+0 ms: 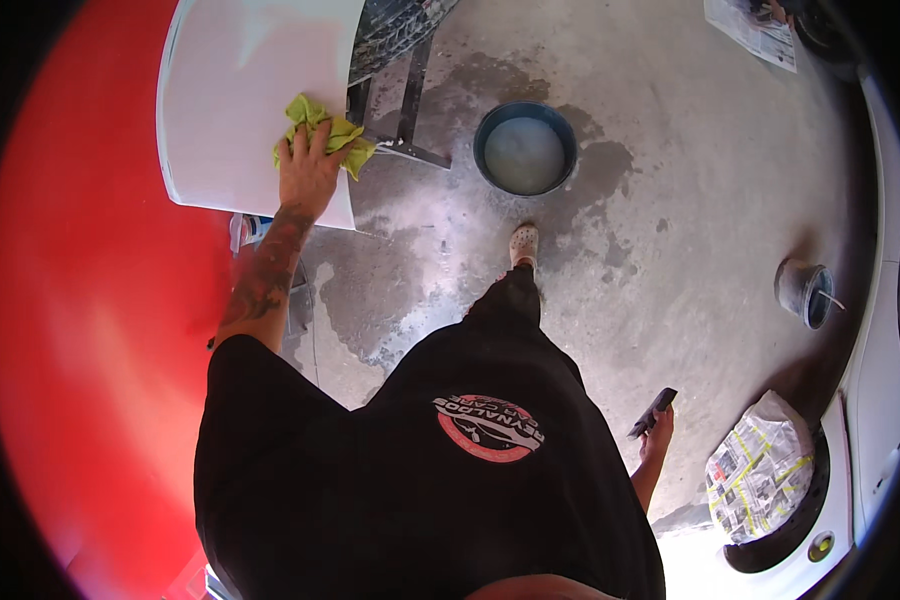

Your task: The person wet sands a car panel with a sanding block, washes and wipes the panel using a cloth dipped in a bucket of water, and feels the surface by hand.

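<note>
My left hand (309,182) presses a crumpled yellow-green cloth (354,157) against the lower right part of a pale white body panel (232,95). The fingers are bent over the cloth, which bunches out on both sides of them. Low on my right side, away from the panel, my right hand (657,436) is closed around the lower end of a dark, flat rectangular block (653,411). Its exact kind is hard to make out. My body hides part of the right forearm.
A dark tub of cloudy water (526,155) stands on the wet concrete floor ahead. A smaller bucket (805,293) lies at the right. A red car surface (90,300) fills the left. A paper-covered wheel (760,470) is at the lower right. A dark metal stand (410,100) supports the panel's side.
</note>
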Action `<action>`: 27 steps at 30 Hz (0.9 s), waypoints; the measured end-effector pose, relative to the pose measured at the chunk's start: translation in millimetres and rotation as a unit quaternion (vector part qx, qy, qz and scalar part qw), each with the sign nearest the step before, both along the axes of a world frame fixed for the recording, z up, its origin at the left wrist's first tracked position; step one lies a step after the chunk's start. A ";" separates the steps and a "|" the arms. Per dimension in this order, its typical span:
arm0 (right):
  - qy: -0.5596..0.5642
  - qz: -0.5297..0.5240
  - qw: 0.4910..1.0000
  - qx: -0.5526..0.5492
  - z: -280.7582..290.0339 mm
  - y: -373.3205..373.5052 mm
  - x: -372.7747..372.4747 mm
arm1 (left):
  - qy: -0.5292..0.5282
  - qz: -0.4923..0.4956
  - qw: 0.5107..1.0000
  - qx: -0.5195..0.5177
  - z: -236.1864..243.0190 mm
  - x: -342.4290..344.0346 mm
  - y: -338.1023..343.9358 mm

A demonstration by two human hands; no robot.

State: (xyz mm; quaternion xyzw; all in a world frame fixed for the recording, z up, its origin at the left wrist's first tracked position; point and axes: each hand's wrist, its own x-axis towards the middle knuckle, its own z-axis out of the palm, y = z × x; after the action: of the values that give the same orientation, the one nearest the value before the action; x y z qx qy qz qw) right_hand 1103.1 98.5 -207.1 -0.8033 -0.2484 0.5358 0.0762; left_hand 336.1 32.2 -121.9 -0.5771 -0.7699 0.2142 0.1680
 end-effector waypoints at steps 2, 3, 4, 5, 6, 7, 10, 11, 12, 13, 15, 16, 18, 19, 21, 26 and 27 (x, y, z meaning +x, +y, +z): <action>0.003 0.003 1.000 -0.006 -10.5 -22.8 16.1 | -0.028 0.016 0.999 -0.026 -9.5 32.0 -46.3; -0.001 -0.016 1.000 -0.005 -14.0 -33.6 25.5 | -0.049 0.029 0.997 -0.048 -12.9 46.3 -64.2; -0.017 -0.036 0.999 0.002 -17.6 -45.9 35.2 | -0.039 0.024 0.998 -0.032 -17.7 57.4 -82.0; 0.000 -0.033 0.999 0.004 -19.4 -57.5 45.4 | -0.049 0.029 0.998 -0.038 -21.8 66.7 -97.5; 0.021 -0.041 0.999 0.007 -20.9 -70.2 55.0 | -0.065 0.029 0.997 -0.043 -25.9 74.7 -112.0; 0.016 -0.059 0.998 0.011 -21.5 -80.4 64.4 | -0.054 0.033 0.997 -0.033 -29.5 81.5 -124.4; 0.018 -0.105 0.993 0.058 -17.1 -101.4 86.1 | -0.114 0.075 0.990 -0.040 -40.1 97.3 -149.5; 0.000 -0.127 0.989 0.076 -13.3 -101.4 91.3 | -0.104 0.073 0.992 -0.011 -44.0 105.2 -156.3; 0.043 -0.139 0.984 0.101 -8.9 -97.0 93.3 | -0.133 0.136 0.981 -0.033 -47.3 112.3 -162.3; 0.045 -0.169 0.976 0.131 -4.4 -88.0 92.2 | -0.178 0.207 0.960 -0.069 -51.5 119.4 -166.1; 0.091 -0.146 0.973 0.153 3.0 -51.5 79.5 | -0.237 0.311 0.918 -0.068 -63.8 132.8 -169.0; 0.081 -0.143 0.972 0.168 5.4 -25.8 67.3 | -0.232 0.308 0.922 -0.046 -73.3 138.7 -167.2; 0.058 -0.108 0.975 0.186 6.7 38.4 31.3 | -0.302 0.483 0.821 0.041 -98.4 151.2 -158.9; 0.060 -0.052 0.980 0.181 5.5 73.3 8.9 | -0.307 0.486 0.817 0.046 -112.6 154.4 -153.3; 0.109 0.026 0.971 0.213 -3.0 140.9 -43.7 | -0.411 0.540 0.718 0.157 -143.3 153.7 -134.9; 0.125 0.187 0.951 0.213 -15.3 279.8 -133.9 | -0.434 0.534 0.683 0.243 -198.5 164.4 -61.0; 0.121 0.190 0.952 0.206 -16.2 301.2 -139.7 | -0.439 0.547 0.668 0.250 -203.9 164.2 -43.8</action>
State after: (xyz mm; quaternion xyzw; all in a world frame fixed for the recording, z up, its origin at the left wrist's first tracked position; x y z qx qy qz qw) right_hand 963.5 399.7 -223.3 -0.6375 -0.4905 0.5704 0.1659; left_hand 500.3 -11.6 -325.7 -0.0159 -0.9570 -0.2107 -0.1986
